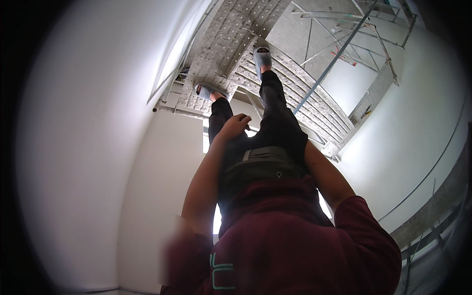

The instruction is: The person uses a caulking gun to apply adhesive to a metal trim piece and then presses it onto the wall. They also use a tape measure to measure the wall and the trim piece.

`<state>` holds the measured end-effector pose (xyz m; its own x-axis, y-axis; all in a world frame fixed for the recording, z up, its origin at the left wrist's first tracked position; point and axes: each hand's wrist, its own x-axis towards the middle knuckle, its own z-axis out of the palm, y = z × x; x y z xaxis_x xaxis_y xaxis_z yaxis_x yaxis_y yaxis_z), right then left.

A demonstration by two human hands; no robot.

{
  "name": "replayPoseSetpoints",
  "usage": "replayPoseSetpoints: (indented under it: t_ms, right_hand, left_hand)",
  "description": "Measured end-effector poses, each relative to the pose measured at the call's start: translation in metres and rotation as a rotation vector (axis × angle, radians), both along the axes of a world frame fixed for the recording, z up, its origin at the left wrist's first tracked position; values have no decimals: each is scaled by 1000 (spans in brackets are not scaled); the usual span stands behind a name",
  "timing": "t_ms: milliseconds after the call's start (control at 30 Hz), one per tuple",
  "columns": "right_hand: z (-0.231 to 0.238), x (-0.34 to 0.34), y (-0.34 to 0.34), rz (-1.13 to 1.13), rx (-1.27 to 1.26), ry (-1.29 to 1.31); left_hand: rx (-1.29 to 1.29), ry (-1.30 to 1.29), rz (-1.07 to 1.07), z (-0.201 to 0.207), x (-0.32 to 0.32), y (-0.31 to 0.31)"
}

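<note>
My left hand (239, 124) is in front of my black trousers (275, 98), beside the left thigh. Its fingers are curled inward, and whatever they hold, if anything, is too small and dark to make out. My right forearm (327, 169) runs down along my right side, and the hand at its end is hidden behind the trouser leg. A dark waist bag (263, 169) with a pale grey strip sits across my front, below the maroon shirt (285, 236).
My feet, in grey slippers (262, 58), stand apart on perforated, splattered metal scaffold planks (216, 56). Gaps open beside the planks. A diagonal metal pole (334, 58) crosses at the right, with scaffold frames (378, 42) beyond. A white wall (88, 147) rises at the left.
</note>
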<state>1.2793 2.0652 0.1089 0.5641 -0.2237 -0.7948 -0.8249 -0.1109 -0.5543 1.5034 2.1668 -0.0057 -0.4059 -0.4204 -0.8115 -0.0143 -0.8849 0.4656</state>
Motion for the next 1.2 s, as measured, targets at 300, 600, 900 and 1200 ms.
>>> replayPoseSetpoints:
  t_ms: [300, 600, 900, 1200]
  right_hand:
    - [10, -5, 15, -55, 27, 3]
    - [16, -18, 18, -110, 36, -9]
    - [13, -29, 24, -188, 40, -29]
    - [12, -27, 31, -217, 63, -53]
  left_hand:
    - [227, 229, -222, -12, -64, -35]
    - [-147, -137, -355, -15, -71, -47]
    - [-109, -382, -473, 15, -60, -71]
    - [137, 182, -337, -31, -102, -34]
